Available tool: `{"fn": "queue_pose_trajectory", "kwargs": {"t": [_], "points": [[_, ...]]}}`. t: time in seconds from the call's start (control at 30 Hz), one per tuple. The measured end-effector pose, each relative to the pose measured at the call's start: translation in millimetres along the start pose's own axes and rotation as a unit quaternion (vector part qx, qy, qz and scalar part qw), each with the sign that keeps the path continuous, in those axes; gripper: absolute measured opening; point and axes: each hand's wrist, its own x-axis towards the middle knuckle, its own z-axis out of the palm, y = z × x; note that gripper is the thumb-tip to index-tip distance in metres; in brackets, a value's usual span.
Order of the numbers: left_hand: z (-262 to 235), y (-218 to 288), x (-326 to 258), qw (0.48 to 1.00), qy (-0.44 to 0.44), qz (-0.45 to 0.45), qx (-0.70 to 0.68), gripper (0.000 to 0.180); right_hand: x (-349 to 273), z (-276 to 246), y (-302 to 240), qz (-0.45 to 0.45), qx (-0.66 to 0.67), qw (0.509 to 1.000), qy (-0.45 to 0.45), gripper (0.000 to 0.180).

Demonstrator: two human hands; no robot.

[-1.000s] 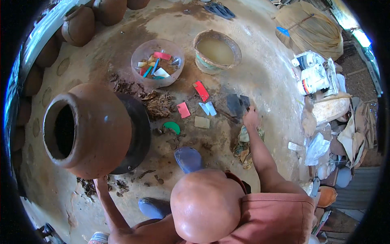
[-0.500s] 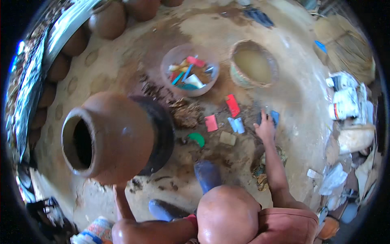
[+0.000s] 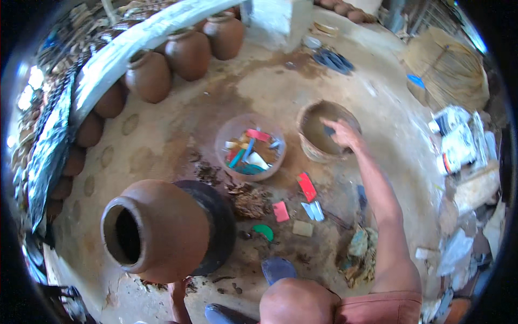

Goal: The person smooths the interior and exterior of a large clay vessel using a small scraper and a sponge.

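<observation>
A large brown clay pot (image 3: 172, 229) leans sideways against a black rounded vessel (image 3: 216, 227), its wide mouth facing left. My left hand (image 3: 177, 287) is at the pot's underside, most of its fingers hidden by the clay. My right hand (image 3: 344, 134) is over a round tub (image 3: 318, 155) of murky water, with a small dark piece (image 3: 329, 131) pinched in the fingers; its kind is unclear. Left of the tub stands a clear plastic bowl (image 3: 221, 146) holding several coloured scraps and tools.
Red (image 3: 306, 187), pink (image 3: 280, 211) and light blue pieces (image 3: 313, 211), a green curved piece (image 3: 263, 232) and a tan block (image 3: 302, 228) lie on the floor. A crumpled rag (image 3: 359, 245) is at right. Several clay pots (image 3: 148, 78) line the left wall.
My right hand has moved from the floor beside a blue piece to over the water tub, carrying the small dark piece. The whole view has shifted, showing more of the far wall.
</observation>
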Motion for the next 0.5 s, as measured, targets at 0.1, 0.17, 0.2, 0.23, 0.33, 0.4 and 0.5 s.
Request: {"fn": "queue_pose_trajectory", "kwargs": {"t": [0.1, 0.17, 0.2, 0.23, 0.33, 0.4, 0.5], "points": [[64, 33, -9, 0.999, 0.036, -0.035, -0.004, 0.059, 48, 33, 35, -0.022, -0.086, 0.994, -0.07, 0.06], [62, 47, -23, 0.998, 0.048, -0.031, 0.002, 0.059, 69, 56, 17, 0.039, -0.116, 0.987, -0.107, 0.045], [65, 41, -18, 0.999, 0.04, -0.027, 0.017, 0.058, 79, 61, 28, 0.076, -0.126, 0.983, -0.109, 0.038], [68, 44, -23, 0.999, 0.037, -0.034, 0.012, 0.056, 81, 68, 29, 0.087, -0.118, 0.985, -0.095, 0.037], [82, 59, -31, 0.998, 0.044, -0.032, 0.009, 0.052, 77, 79, 22, 0.096, -0.098, 0.99, -0.04, 0.033], [102, 73, -38, 0.996, 0.076, -0.055, -0.011, 0.049, 65, 68, 26, 0.072, -0.105, 0.992, 0.014, 0.033], [96, 65, -50, 0.996, 0.072, -0.03, -0.033, 0.043, 40, 32, -2, 0.029, -0.021, 0.999, 0.028, 0.043]]}}
